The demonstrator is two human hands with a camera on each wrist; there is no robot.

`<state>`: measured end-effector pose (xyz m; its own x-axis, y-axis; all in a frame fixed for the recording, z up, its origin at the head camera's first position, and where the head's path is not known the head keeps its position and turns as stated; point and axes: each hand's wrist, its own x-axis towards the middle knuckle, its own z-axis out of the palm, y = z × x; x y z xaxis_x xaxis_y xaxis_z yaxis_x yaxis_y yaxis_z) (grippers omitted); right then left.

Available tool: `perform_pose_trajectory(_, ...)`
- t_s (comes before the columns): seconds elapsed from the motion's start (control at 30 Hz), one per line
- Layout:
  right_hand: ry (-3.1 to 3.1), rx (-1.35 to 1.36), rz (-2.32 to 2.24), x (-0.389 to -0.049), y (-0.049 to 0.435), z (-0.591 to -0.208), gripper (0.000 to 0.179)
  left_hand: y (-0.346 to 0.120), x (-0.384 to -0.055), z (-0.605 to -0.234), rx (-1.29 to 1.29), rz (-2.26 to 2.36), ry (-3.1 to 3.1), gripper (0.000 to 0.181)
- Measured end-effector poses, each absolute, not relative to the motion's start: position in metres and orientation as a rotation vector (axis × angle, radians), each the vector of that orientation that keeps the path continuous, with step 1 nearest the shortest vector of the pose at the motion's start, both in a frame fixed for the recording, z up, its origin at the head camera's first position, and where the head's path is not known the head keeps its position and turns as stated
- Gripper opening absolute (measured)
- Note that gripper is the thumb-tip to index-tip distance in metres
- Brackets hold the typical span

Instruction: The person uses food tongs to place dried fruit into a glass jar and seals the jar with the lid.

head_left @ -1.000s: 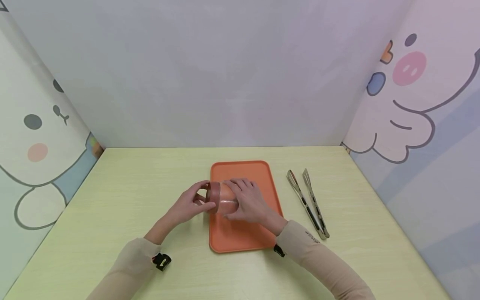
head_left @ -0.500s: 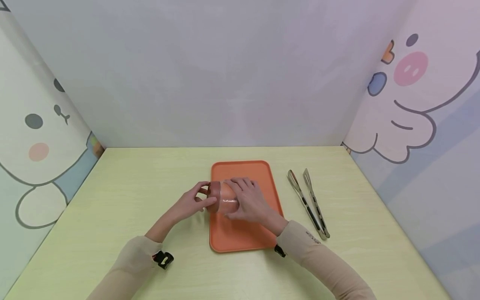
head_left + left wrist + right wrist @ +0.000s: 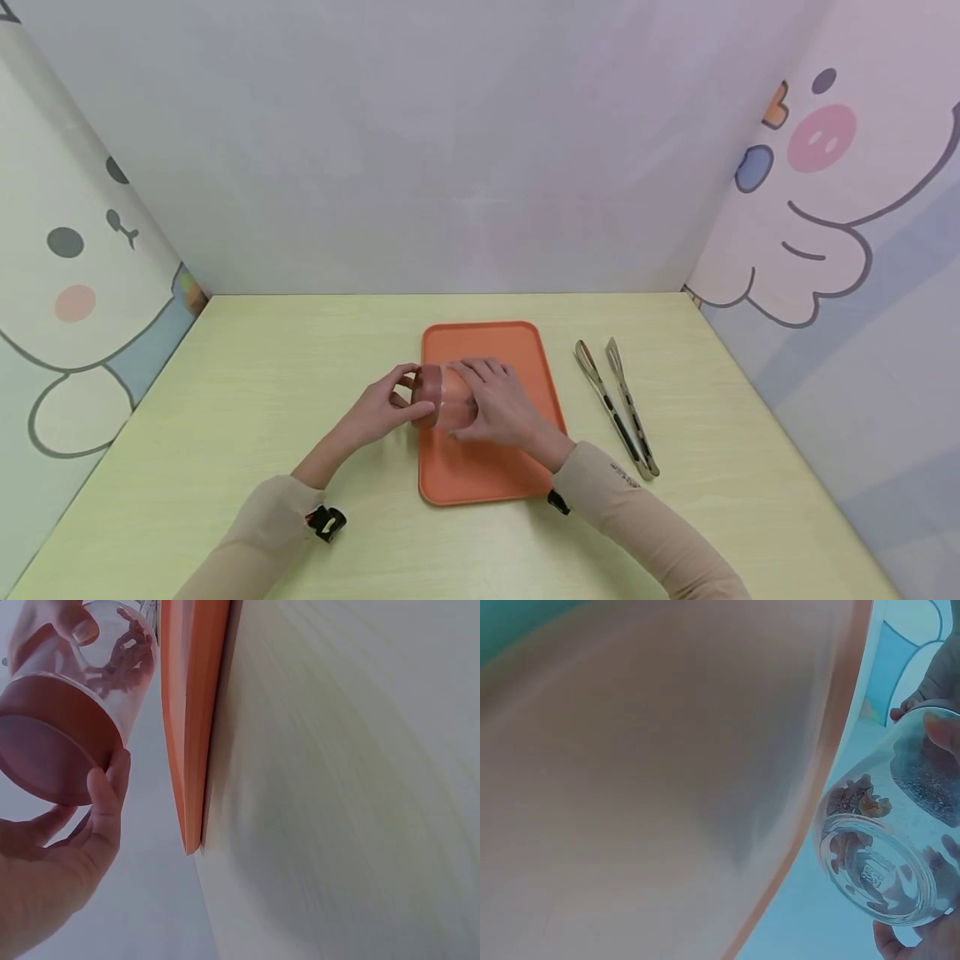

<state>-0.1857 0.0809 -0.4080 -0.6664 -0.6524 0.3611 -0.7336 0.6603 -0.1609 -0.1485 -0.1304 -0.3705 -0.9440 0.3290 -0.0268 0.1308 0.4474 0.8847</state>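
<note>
A clear jar point(image 3: 456, 410) with a reddish-brown lid point(image 3: 427, 397) lies sideways in my two hands, above the left side of the orange tray point(image 3: 487, 471). My left hand point(image 3: 377, 411) grips the lid, thumb on the near side and fingers behind. Around the jar's body curls my right hand point(image 3: 497, 407), covering its base in the head view. The right wrist view shows the round glass base and dark, crumpled brown pieces point(image 3: 859, 799) inside. In the left wrist view the lid point(image 3: 56, 735) sits on the jar, its flat top facing the left palm.
Metal tongs point(image 3: 619, 412) with dark strips on their arms lie spread on the pale yellow table point(image 3: 315, 350), right of the tray. A grey wall point(image 3: 465, 150) stands behind, with cartoon-printed panels at both sides.
My left hand and wrist have shifted very slightly, and the glint on the jar's side has changed. The right hand, tray and tongs keep their places.
</note>
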Motion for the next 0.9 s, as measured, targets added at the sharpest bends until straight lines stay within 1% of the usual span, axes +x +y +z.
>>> perform_pose_trajectory(0.3,-2.611,1.106,0.402,-0.185,0.081,-0.409,0.089,-0.129,-0.147,-0.371,0.420,1.517,2.516,0.056)
perform_pose_trajectory(0.57,-2.607,1.097,0.407,-0.186,0.081,-0.412,0.089,-0.138,-0.165,-0.408,0.424,1.532,2.519,0.066)
perform_pose_trajectory(0.9,-2.606,1.094,0.535,-0.187,0.084,-0.412,0.088,-0.137,-0.167,-0.406,0.453,1.525,2.556,0.068)
